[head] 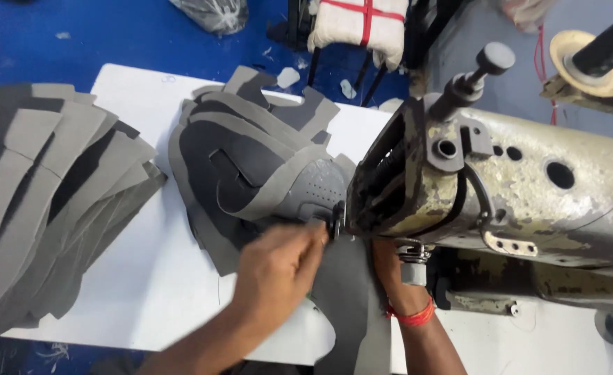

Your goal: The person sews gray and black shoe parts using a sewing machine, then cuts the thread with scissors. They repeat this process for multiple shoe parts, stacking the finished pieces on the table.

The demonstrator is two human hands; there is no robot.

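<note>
Head view: left hand [278, 267] pinched on the edge of a flat dark grey cut fabric piece [351, 305], fingertips right at the needle area of the machine, slightly blurred. Right hand [390, 267] mostly hidden under the worn, paint-chipped cream metal sewing machine head [522, 187]; it lies on the same grey piece beside the presser foot, but whether it grips or just presses flat I cannot tell. Red thread band [412, 316] on the right wrist. The grey piece lies on the white table [146, 278], running from the needle toward the person. Step in hand looks like positioning the piece under the foot for stitching; the next move likely calls for lining the edge up square and holding it flat with both hands. Just behind the left hand: a fanned stack of grey shoe-upper cutouts [251, 160], top one perforated. Well to the left, a second pile of long grey strips [42, 194]. Blue floor [77, 35] beyond.
</note>
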